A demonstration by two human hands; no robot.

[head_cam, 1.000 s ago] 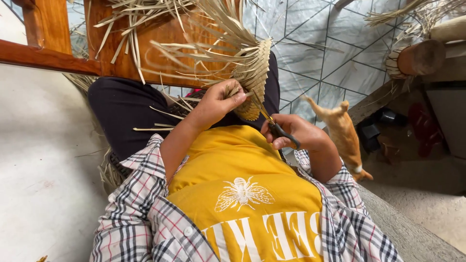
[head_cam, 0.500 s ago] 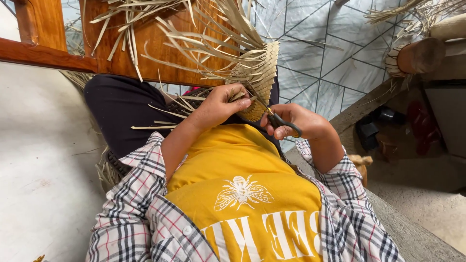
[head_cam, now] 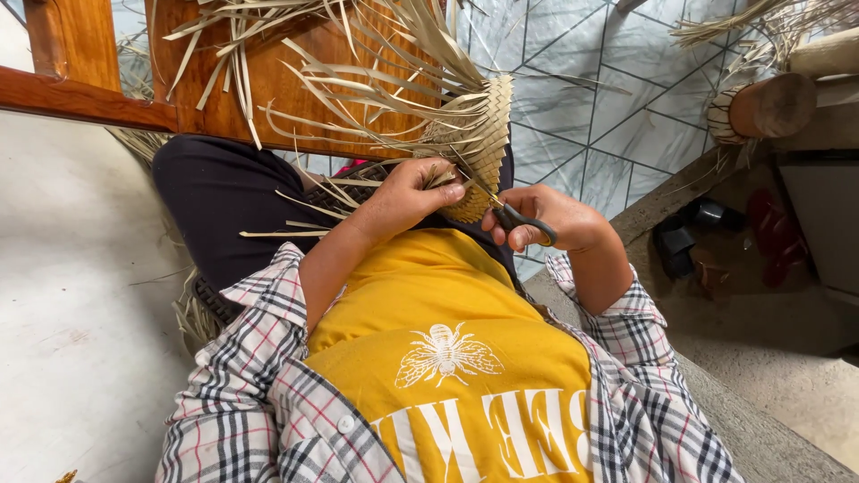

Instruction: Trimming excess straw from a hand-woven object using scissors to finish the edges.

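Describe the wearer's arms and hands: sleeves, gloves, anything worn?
Both hands are bare: the left hand and right hand show no gloves, and no rings or watch are visible. Forearms are bare too. The plaid shirt sleeves, white with black and red checks, are pushed up to about the elbows, over a yellow T-shirt.

The person wears a bright yellow top with a white insect print and large white lettering on the chest, under an open checked shirt in white, black, grey and red with a white button; its sleeves are pushed up the forearms. Dark trousers cover the legs; both hands are bare
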